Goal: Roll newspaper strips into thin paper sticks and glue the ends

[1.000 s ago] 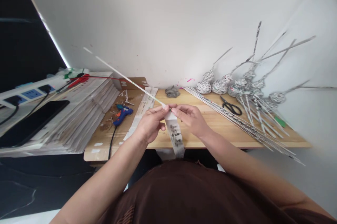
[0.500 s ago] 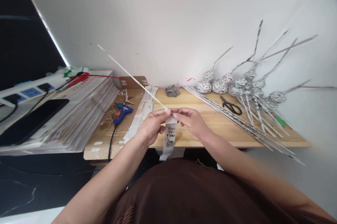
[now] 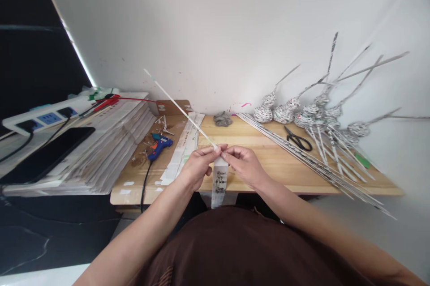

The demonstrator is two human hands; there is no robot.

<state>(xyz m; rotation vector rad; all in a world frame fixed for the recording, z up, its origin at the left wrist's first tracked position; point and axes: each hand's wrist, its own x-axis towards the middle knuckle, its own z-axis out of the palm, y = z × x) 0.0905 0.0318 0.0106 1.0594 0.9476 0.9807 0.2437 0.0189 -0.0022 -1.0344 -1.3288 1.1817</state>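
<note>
A partly rolled paper strip is pinched between my two hands in front of my body. Its rolled part, a thin white paper tube (image 3: pixel 181 109), slants up to the far left. The flat tail of the printed paper strip (image 3: pixel 219 183) hangs below the fingers towards my lap. My left hand (image 3: pixel 199 165) is closed, thumb and forefinger on the lower end of the tube. My right hand (image 3: pixel 244 164) pinches the strip's edge beside it, fingertips nearly touching the left ones. The exact grip under the fingers is hidden.
Left stand a newspaper stack (image 3: pixel 124 138), black phone (image 3: pixel 50 154) and power strip (image 3: pixel 43 118). A blue glue gun (image 3: pixel 160 147) lies on cardboard beside flat paper strips (image 3: pixel 183 145). Rightward are paper tubes (image 3: pixel 285 145), black scissors (image 3: pixel 298 139) and several woven paper gourds (image 3: pixel 264 113).
The tube's far tip has swung right and down slightly, making the tube steeper. The hanging tail is straighter. Both hands stay pinched together, and the whole view has shifted a little.
</note>
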